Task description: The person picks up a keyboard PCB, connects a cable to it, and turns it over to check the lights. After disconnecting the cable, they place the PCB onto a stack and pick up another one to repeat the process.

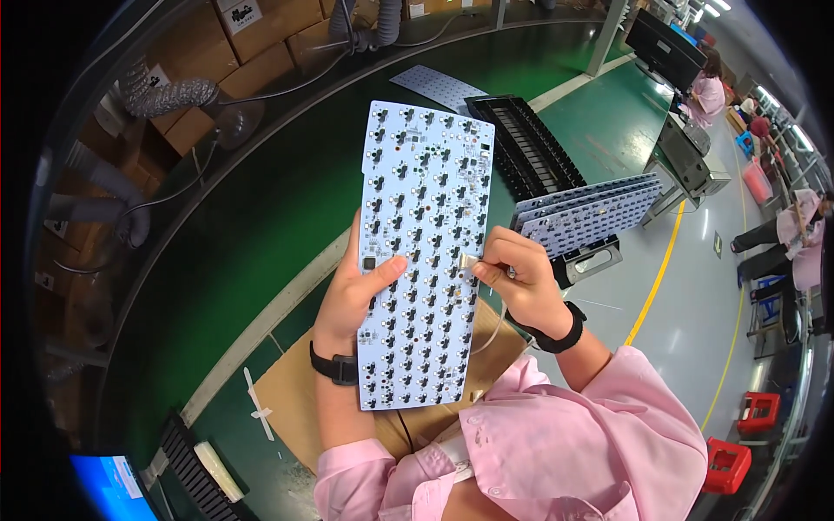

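A long white keyboard circuit board, dotted with rows of small black parts, is held up on end before me. My left hand grips its left edge, with the thumb on the face and the other fingers behind. At the board's right edge, my right hand pinches a small silvery piece between thumb and forefinger, against or just over the board's face. Exactly what this piece is, I cannot make out. Black straps circle both wrists; a pale cord runs below the right hand.
Several similar boards stand in a rack on the right. Behind the held board are a black slotted rack and another board. Cardboard lies on the green bench. Cartons and ducts stand left; other people are far right.
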A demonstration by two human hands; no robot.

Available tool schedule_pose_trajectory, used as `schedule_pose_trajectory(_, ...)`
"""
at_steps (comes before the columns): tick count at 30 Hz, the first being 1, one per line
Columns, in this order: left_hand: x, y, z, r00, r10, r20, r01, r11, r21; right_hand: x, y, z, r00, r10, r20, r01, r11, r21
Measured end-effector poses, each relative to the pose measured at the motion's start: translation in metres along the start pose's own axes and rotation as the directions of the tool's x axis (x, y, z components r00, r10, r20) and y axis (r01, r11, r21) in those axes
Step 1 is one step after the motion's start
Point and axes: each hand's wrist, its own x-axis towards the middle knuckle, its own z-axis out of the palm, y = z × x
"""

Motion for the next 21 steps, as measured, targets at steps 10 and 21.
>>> schedule_pose_trajectory(10, -0.003, 0.014, -0.026, 0.996, -0.021, -0.081, 0.018, 0.999, -0.032, 0.02, 0.006, 0.024, 0.94, -0.34, 0.009, 0.321, 0.877, -0.357)
schedule_pose_trajectory(21, -0.001, 0.024, -0.023, 0.988, -0.099, -0.117, 0.066, 0.964, -0.256, 0.012, 0.02, 0.029, 0.931, -0.283, 0.23, 0.364, 0.698, -0.617)
